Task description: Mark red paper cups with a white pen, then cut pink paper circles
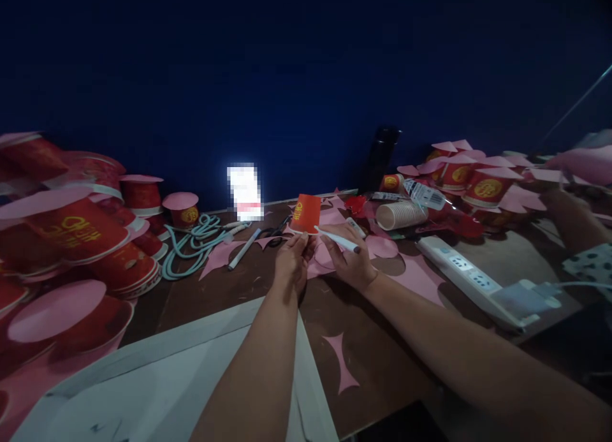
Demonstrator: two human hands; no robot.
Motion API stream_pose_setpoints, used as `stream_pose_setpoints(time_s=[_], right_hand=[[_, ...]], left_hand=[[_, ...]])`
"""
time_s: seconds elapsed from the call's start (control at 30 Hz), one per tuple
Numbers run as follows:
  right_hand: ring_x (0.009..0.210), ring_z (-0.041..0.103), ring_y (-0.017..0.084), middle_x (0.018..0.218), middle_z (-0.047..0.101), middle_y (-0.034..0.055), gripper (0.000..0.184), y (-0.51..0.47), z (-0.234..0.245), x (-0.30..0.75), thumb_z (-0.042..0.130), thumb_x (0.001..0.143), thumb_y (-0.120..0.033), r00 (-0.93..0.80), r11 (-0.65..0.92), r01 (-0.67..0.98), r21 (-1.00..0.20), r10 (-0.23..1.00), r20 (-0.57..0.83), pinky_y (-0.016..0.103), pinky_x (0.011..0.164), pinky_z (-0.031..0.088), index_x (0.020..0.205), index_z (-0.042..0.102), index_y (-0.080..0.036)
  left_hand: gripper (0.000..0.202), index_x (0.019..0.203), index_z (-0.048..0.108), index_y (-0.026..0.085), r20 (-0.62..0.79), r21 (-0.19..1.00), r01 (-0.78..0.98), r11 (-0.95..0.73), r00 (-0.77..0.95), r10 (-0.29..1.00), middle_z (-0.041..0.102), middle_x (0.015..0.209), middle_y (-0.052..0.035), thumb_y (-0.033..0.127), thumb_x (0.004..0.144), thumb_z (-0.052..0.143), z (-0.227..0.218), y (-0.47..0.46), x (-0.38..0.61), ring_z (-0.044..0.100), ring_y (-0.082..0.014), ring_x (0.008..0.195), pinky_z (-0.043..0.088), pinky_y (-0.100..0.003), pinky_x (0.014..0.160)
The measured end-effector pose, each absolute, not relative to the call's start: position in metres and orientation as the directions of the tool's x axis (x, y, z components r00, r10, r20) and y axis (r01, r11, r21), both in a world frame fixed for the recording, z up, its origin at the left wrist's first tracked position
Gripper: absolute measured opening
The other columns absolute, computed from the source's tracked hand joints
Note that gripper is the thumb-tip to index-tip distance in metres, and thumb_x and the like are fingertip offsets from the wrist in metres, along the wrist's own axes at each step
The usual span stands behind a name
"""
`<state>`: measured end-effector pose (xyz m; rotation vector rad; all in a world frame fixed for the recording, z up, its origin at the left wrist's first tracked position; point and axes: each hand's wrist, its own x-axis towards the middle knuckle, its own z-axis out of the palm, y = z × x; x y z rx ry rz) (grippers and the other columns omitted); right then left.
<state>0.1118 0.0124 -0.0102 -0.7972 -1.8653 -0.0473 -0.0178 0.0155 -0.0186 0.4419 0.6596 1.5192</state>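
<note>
Red paper cup [307,213] with gold lettering, held just above the far middle part of a brown bench [229,302], its pale rim turned toward the person. The left hand [290,261] pinches the cup at this rim between thumb and fingers. The right hand [351,260] pinches a white pen [340,239] with a dark end; the pen's tip lies at the right side of the rim, though contact cannot be told. Around and below the hands spread pink paper scraps [340,363] and, toward the right, a pink sheet with rounded cut-outs [415,277]. To the left lie a capped marker [244,249] and a coiled pale-blue cable [191,244]. To the right, a nested stack of paper cups [400,216] lies on its side beside a labelled clear plastic wrapper [424,194]. A black cylinder [381,156] stands tilted at the far edge. A white power strip [471,276], with an adapter plugged in, runs obliquely toward the right edge. A pale board [191,378] covers the near left corner. Red cups topped with pink discs crowd the left [142,194] and right [488,185] ends. At far right: a co-worker's dotted sleeve [589,263].
</note>
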Motion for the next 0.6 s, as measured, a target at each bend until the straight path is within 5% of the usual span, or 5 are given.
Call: stream_pose_setpoints(time_s=[0.6], right_hand=[[0.097, 0.061, 0.021, 0.105, 0.069, 0.0054, 0.023, 0.0122, -0.0079, 0.1082, 0.048, 0.090, -0.024, -0.282, 0.740, 0.603, -0.298, 0.548, 0.788, 0.039, 0.086, 0.044, 0.109, 0.062, -0.023]], left_hand=[[0.012, 0.070, 0.065, 0.011, -0.097, 0.666, -0.746, 0.025, -0.053, 0.994, 0.063, 0.071, -0.0020, 0.015, 0.063, 0.073, -0.0186, 0.0136, -0.0181, 0.058, -0.0078, 0.065, 0.047, -0.020, 0.066]])
